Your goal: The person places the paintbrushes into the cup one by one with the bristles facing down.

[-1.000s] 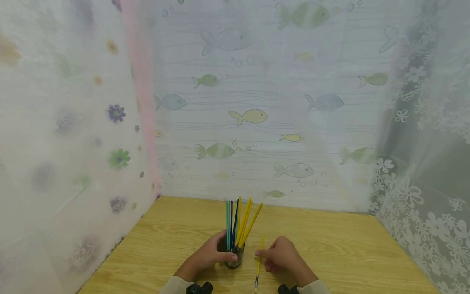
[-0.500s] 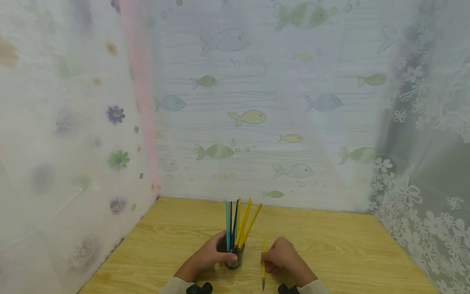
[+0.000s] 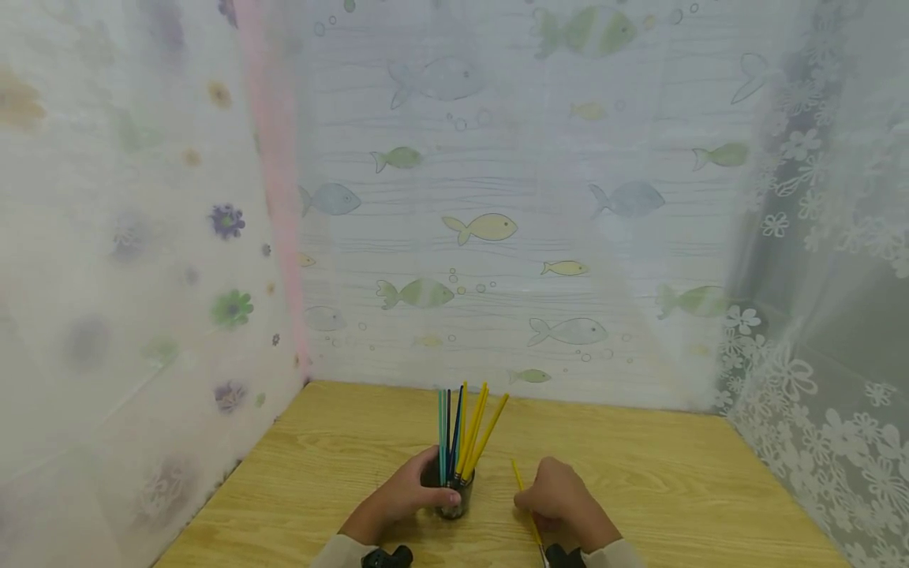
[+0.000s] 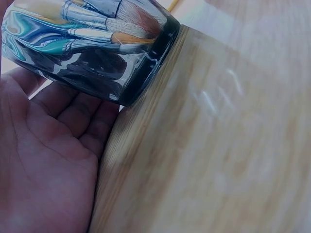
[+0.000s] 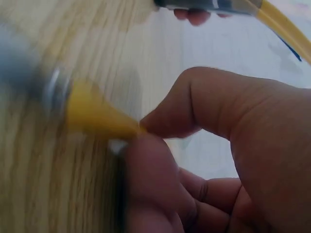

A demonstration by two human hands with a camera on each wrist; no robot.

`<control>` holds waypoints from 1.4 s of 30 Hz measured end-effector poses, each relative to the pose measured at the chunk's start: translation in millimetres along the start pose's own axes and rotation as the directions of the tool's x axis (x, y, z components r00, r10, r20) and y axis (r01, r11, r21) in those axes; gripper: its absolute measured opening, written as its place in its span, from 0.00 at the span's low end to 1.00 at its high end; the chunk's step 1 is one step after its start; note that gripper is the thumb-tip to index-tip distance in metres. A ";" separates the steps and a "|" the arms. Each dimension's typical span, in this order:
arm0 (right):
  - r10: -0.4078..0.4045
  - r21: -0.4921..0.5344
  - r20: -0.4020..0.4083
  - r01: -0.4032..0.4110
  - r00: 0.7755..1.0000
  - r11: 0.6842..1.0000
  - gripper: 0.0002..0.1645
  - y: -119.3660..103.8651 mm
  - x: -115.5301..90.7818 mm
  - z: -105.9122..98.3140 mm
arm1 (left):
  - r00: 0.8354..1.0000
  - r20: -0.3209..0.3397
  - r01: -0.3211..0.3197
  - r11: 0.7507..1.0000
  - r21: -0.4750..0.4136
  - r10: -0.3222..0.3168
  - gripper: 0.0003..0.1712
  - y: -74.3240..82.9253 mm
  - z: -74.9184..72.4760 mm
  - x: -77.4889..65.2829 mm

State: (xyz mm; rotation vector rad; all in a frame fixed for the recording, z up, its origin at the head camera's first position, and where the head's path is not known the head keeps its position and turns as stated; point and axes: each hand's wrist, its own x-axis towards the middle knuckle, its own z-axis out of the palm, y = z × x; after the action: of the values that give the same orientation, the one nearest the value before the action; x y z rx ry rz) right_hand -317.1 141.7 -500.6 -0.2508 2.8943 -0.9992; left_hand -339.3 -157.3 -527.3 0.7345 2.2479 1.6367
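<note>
My left hand (image 3: 401,493) is wrapped around a dark see-through cup (image 3: 463,498), its thumb across the near side. Paintbrushes with teal, dark blue and yellow handles (image 3: 472,442) stand in the cup, handle ends up. Through the cup wall in the left wrist view, their bristles (image 4: 133,24) rest near the bottom. To the right of the cup, my right hand (image 3: 561,497) pinches a thin yellow paintbrush (image 3: 518,474) between thumb and forefinger. Its handle end points away from me, and its metal collar (image 5: 56,92) looks blurred in the right wrist view.
Both hands work low over a wood-grain table (image 3: 639,457). Behind it hangs a sheet printed with fish (image 3: 490,226). Flower-patterned sheets close in the left (image 3: 106,276) and right (image 3: 838,355) sides.
My right hand has shifted slightly right. The brush in it has turned, its bristle end swinging right toward my wrist. The left hand and the cup stay where they were.
</note>
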 end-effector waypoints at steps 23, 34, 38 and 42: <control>-0.121 0.725 0.031 0.061 0.992 0.686 0.23 13.1 15.0 -42.2 | 0.997 -0.059 0.046 0.996 0.075 -0.042 0.61 -1.2 -2.2 0.9; -0.014 0.650 -0.343 0.248 0.939 0.719 0.23 -9.2 7.3 -42.3 | 1.000 -0.020 -0.016 0.999 0.044 0.017 0.50 -5.7 3.0 1.3; -0.046 0.593 -0.458 0.344 0.888 0.729 0.27 -16.7 4.6 -46.1 | 1.000 -0.013 -0.010 1.000 0.030 0.010 0.50 -7.1 1.7 2.9; -0.125 0.532 -0.526 0.440 0.841 0.723 0.23 -24.1 3.0 -51.1 | 1.000 -0.021 0.005 1.000 0.021 -0.004 0.52 -5.8 -0.8 3.1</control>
State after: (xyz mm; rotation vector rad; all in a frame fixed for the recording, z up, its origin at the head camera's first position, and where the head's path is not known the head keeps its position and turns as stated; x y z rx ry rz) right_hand -323.0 153.5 -445.6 -0.4885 2.6728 -2.3161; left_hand -343.7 -157.6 -532.3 0.7198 2.2832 1.6287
